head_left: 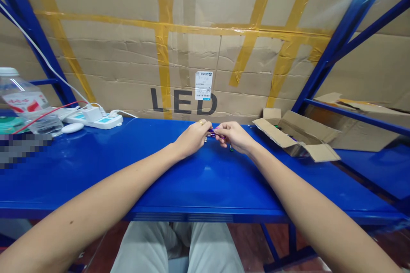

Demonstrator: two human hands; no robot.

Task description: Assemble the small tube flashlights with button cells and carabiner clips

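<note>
Close together above the blue table (205, 179), both of my hands pinch a small, shiny purple metallic item (212, 133). Its kind is too small to tell. My left hand (193, 136) is closed on its left end, and some silvery bits show under those fingers. From the other side my right hand (235, 135) grips it between thumb and fingers. A small greenish piece (231, 148) shows just below my right hand; whether it hangs from the item or lies on the table, I cannot tell.
An open cardboard box (296, 134) with small dark items inside sits on the right. Leftward are a white power strip (92, 118), a white oval object (72, 128) and a water bottle (28, 102). A large taped cardboard sheet marked LED (128, 64) stands behind the table.
</note>
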